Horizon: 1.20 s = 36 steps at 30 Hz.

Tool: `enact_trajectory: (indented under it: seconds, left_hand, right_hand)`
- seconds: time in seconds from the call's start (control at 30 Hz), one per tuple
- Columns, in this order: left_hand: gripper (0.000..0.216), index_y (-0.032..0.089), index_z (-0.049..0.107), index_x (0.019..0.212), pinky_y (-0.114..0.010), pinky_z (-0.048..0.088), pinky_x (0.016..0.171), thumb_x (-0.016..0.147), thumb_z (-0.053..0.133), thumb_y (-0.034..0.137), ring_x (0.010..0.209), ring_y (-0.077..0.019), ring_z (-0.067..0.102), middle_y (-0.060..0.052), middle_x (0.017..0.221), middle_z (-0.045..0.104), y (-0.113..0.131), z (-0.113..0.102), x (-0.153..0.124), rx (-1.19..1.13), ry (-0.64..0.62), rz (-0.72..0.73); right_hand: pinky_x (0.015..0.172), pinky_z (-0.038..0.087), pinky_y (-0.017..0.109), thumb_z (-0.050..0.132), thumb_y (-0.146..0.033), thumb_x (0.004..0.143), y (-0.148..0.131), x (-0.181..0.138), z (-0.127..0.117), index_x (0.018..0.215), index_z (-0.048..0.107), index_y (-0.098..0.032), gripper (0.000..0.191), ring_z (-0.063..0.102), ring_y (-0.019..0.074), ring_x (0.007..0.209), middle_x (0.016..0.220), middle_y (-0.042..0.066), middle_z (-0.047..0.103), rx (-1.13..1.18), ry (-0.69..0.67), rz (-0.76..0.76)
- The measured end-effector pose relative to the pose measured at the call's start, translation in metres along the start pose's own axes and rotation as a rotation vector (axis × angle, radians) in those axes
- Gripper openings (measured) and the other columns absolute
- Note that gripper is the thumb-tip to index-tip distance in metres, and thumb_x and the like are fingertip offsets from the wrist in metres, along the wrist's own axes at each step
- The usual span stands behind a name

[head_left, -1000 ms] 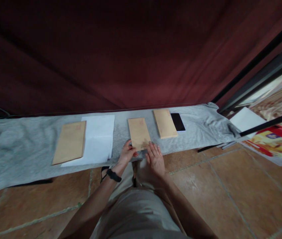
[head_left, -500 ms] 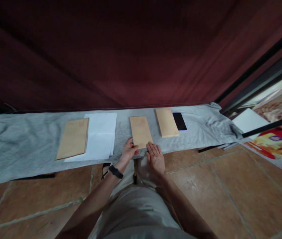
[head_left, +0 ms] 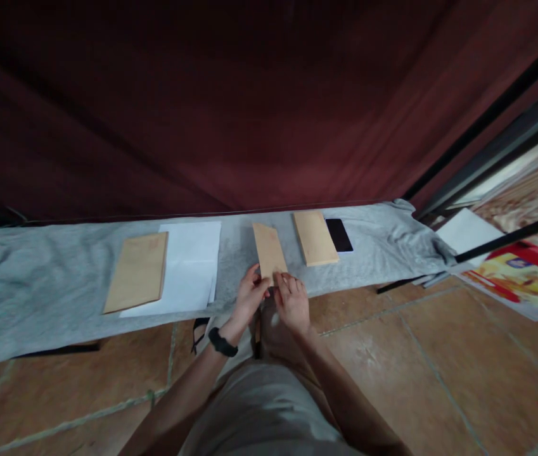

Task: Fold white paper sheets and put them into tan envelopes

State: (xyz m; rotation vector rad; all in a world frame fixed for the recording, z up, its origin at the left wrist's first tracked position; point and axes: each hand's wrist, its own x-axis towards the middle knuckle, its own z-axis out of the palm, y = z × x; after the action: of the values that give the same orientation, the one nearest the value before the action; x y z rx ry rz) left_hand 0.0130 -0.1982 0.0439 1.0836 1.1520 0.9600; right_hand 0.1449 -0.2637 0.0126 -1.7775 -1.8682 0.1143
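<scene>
A brown paper envelope (head_left: 269, 247) is tilted up off the grey cloth, its near end between my two hands. My left hand (head_left: 249, 294) grips the near left corner, thumb on top. At the near right corner, my right hand (head_left: 293, 301) has its fingers closed on the envelope's edge. To the right lies a stack of brown envelopes (head_left: 315, 238), partly beside a dark-screened phone (head_left: 339, 235). On the left, more brown envelopes (head_left: 136, 272) overlap white paper sheets (head_left: 192, 263).
Grey cloth (head_left: 383, 247) covers the long narrow bench. A dark red curtain (head_left: 259, 126) hangs behind it. At the right are black metal bars (head_left: 516, 237), a white sheet (head_left: 471, 234) and a red and yellow box (head_left: 530, 278). Brown floor tiles (head_left: 368, 348) lie below.
The envelope lay flat and now is lifted and tilted, looking narrower. My right hand has gone from resting flat near its corner to gripping its edge.
</scene>
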Motion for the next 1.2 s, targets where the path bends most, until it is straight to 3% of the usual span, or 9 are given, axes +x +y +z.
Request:
enact_trajectory:
  seconds: [0.13, 0.23, 0.3, 0.47, 0.63, 0.83, 1.07, 1.2]
  left_hand:
    - [0.063, 0.015, 0.057, 0.135, -0.025, 0.051, 0.057, 0.084, 0.071, 0.049, 0.067, -0.0156, 0.066, -0.004, 0.085, 0.071, 0.015, 0.006, -0.008, 0.000, -0.059, 0.046]
    - [0.058, 0.016, 0.062, 0.127, -0.027, 0.056, 0.066, 0.084, 0.070, 0.054, 0.083, -0.0188, 0.070, -0.009, 0.099, 0.073, 0.012, 0.004, -0.008, -0.017, -0.013, -0.014]
    - [0.057, 0.016, 0.063, 0.122, -0.027, 0.057, 0.068, 0.079, 0.077, 0.051, 0.085, -0.0196, 0.071, -0.009, 0.100, 0.073, 0.004, 0.004, -0.006, -0.040, 0.012, -0.091]
    - [0.059, 0.018, 0.063, 0.119, -0.026, 0.055, 0.067, 0.071, 0.082, 0.044, 0.076, -0.0167, 0.070, -0.005, 0.091, 0.074, -0.012, 0.014, -0.004, -0.120, -0.075, -0.197]
    - [0.072, 0.017, 0.059, 0.127, -0.021, 0.047, 0.058, 0.062, 0.082, 0.038, 0.065, -0.0133, 0.065, -0.001, 0.078, 0.072, -0.017, 0.017, -0.002, -0.060, -0.115, -0.214]
    - [0.079, 0.016, 0.054, 0.137, -0.022, 0.044, 0.057, 0.065, 0.078, 0.038, 0.060, -0.0121, 0.059, 0.002, 0.071, 0.069, -0.010, 0.022, 0.009, 0.042, -0.121, -0.134]
    - [0.071, 0.013, 0.060, 0.128, -0.022, 0.043, 0.057, 0.063, 0.078, 0.034, 0.059, -0.0115, 0.056, 0.004, 0.066, 0.064, 0.011, 0.078, 0.057, 0.079, -0.193, -0.008]
    - [0.072, 0.012, 0.061, 0.124, -0.021, 0.040, 0.053, 0.058, 0.082, 0.031, 0.054, -0.0104, 0.053, 0.005, 0.062, 0.062, 0.017, 0.114, 0.087, 0.078, -0.204, -0.010]
  right_hand:
    - [0.093, 0.055, 0.038, 0.039, -0.024, 0.103, 0.002, 0.016, -0.015, 0.137, 0.064, -0.021, 0.042, 0.064, 0.0258, 0.107, 0.121, 0.014, 0.066, 0.185, 0.117, 0.172]
    - [0.081, 0.060, 0.033, 0.044, -0.037, 0.101, 0.010, 0.022, -0.020, 0.104, 0.073, -0.020, 0.033, 0.065, 0.0203, 0.090, 0.102, 0.009, 0.066, 0.567, 0.295, 0.375]
    - [0.071, 0.061, 0.031, 0.052, -0.046, 0.096, 0.014, 0.022, -0.018, 0.085, 0.068, -0.020, 0.033, 0.063, 0.0175, 0.078, 0.088, 0.005, 0.064, 0.843, 0.363, 0.544]
    - [0.071, 0.063, 0.034, 0.066, -0.050, 0.081, 0.012, 0.011, -0.003, 0.087, 0.064, -0.021, 0.030, 0.067, 0.0185, 0.073, 0.085, 0.004, 0.071, 1.247, 0.292, 0.752]
    - [0.067, 0.063, 0.033, 0.068, -0.048, 0.076, 0.021, 0.003, 0.008, 0.092, 0.062, -0.023, 0.031, 0.069, 0.0175, 0.068, 0.084, 0.002, 0.071, 1.316, 0.327, 0.797]
    - [0.053, 0.060, 0.032, 0.067, -0.057, 0.079, 0.057, 0.011, 0.003, 0.097, 0.063, -0.023, 0.039, 0.064, 0.0176, 0.057, 0.070, 0.001, 0.066, 1.178, 0.459, 0.793]
    - [0.051, 0.056, 0.025, 0.070, -0.056, 0.077, 0.108, 0.047, -0.036, 0.091, 0.068, -0.020, 0.039, 0.059, 0.0124, 0.056, 0.075, 0.001, 0.067, 1.076, 0.554, 0.704]
    - [0.049, 0.052, 0.022, 0.072, -0.053, 0.072, 0.141, 0.067, -0.055, 0.086, 0.068, -0.018, 0.038, 0.056, 0.0102, 0.051, 0.063, -0.003, 0.063, 1.043, 0.597, 0.759]
